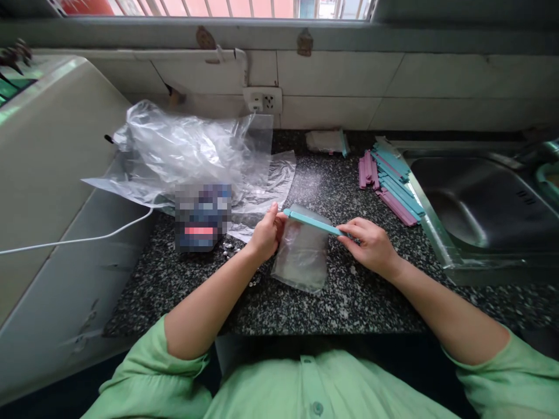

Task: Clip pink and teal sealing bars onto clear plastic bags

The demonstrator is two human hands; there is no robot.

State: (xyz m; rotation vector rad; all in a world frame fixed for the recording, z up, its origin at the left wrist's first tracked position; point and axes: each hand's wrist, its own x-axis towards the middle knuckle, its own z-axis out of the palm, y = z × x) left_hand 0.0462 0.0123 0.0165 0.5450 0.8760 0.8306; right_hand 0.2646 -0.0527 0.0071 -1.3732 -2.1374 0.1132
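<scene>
A light-blue bag sealing clip [312, 222] lies across the upper part of a small clear plastic bag [303, 259]. My left hand [267, 234] grips the clip's left end, thumb raised against it. At the other end, my right hand [369, 241] pinches the clip between thumb and fingers. The bag hangs down from the clip toward the counter's front edge. Whether the clip is fully closed over the bag cannot be made out.
Crumpled clear plastic bags [187, 145] cover the back left, beside a blurred-out item [203, 218]. Pink and blue clips [395, 186] are piled by the steel sink [454, 265]. A small packet with a blue clip [326, 141] lies near the wall. A white cable [109, 233] crosses at left.
</scene>
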